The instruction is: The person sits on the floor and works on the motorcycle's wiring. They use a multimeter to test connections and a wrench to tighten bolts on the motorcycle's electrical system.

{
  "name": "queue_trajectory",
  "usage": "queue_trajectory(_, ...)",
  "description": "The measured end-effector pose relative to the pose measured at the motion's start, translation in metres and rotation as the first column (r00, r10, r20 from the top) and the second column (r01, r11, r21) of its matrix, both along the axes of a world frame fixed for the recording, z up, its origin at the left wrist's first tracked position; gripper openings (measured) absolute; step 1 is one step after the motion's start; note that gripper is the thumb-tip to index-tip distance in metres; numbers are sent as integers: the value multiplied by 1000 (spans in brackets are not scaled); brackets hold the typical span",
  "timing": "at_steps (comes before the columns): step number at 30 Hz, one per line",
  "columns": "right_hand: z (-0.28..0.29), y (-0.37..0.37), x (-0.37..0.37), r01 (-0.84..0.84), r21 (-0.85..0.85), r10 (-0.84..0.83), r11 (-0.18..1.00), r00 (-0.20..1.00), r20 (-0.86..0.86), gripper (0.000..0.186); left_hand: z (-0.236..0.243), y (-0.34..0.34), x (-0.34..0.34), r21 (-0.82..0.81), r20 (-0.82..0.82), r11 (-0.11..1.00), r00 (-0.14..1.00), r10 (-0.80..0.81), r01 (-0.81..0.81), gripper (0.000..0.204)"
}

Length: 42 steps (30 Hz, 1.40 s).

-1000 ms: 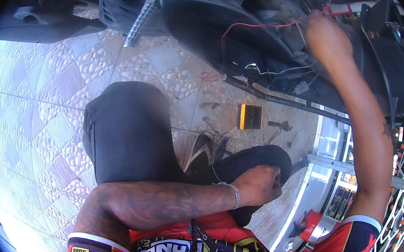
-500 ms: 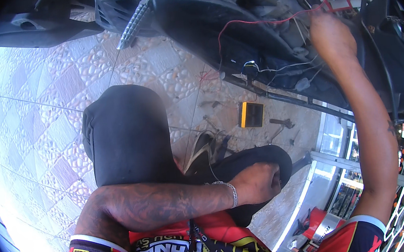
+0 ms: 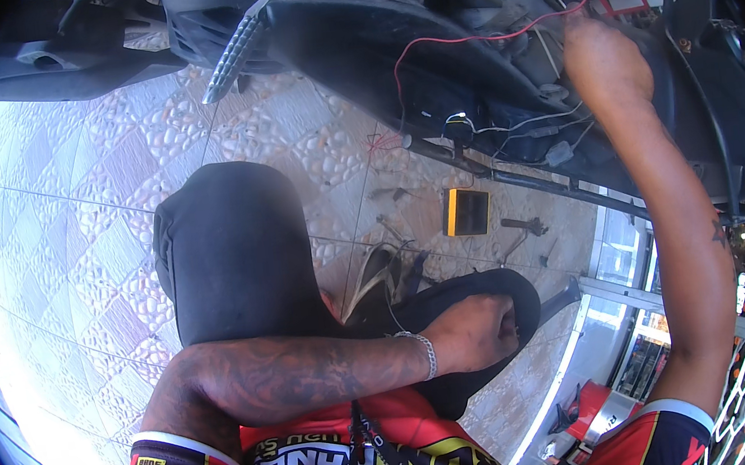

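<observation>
My right hand [image 3: 601, 54] is raised into the dark underside of a motorbike [image 3: 425, 36], fingers closed around a thin red wire [image 3: 470, 39] that loops left and down toward a small connector [image 3: 456, 124]. My left hand [image 3: 474, 331] is a loose fist resting on my right knee in black trousers [image 3: 479, 298], with a silver bracelet at the wrist. It holds nothing that I can see. My left knee [image 3: 229, 248] is bent up in front of me.
A small yellow-edged black meter [image 3: 467, 212] lies on the patterned tiled floor [image 3: 72, 228], with loose tools [image 3: 522, 226] beside it. A ribbed footpeg [image 3: 231, 57] sticks out from the bike. A metal frame and red items [image 3: 590, 400] stand at the right.
My right hand has lifted slightly higher into the bike, pulling the red wire with it. The left hand stays on my knee.
</observation>
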State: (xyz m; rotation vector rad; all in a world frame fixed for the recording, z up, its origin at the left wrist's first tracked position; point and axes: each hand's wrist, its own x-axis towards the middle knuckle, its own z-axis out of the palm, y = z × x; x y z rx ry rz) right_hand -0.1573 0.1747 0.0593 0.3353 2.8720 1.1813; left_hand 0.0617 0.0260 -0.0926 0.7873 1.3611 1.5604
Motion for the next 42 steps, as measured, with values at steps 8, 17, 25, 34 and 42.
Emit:
queue_trajectory(8,-10,-2,1,-19,-15,20,1000,999,36,36,1,-3,5,32,-4,999,999,35,-35,17)
queue_trajectory(17,-6,-22,-8,84,-87,-81,993,996,40,40,0,-3,2,33,6,999,1000,14,-14,17)
queue_trajectory(25,0,-3,2,-91,-35,91,995,996,-10,28,1,0,-5,10,9,999,999,52,-52,19)
queue_trajectory(34,-25,32,3,-139,-44,133,989,984,-120,24,0,-1,-3,-18,-10,998,998,61,-61,20)
queue_trajectory(42,-34,46,7,-277,-321,159,906,924,-347,36,-1,7,-20,-60,45,998,999,-1,4,21)
